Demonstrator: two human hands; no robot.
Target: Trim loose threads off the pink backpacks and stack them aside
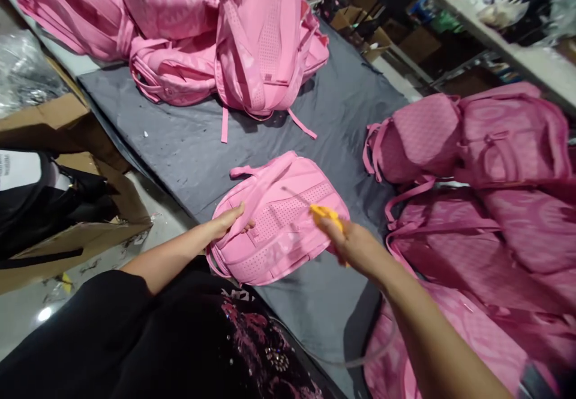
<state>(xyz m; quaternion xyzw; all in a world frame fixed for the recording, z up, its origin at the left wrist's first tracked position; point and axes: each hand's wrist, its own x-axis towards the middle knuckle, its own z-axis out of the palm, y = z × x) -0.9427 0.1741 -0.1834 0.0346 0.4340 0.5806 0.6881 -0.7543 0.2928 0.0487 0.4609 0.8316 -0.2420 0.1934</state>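
A pink backpack lies back panel up on the grey cloth, its dotted padding and straps facing me. My left hand grips it at the left side, fingers closed around a shoulder strap. Over the bag's right part, my right hand is wrapped around a yellow air blow gun. The gun's thin nozzle points left across the back panel, slightly blurred. A pale hose curves below my right forearm.
Pink backpacks are heaped at the table's far end. More pink bags are piled along the right. Grey cloth covers the table. Cardboard boxes stand on the floor at left, and a cluttered shelf runs along the upper right.
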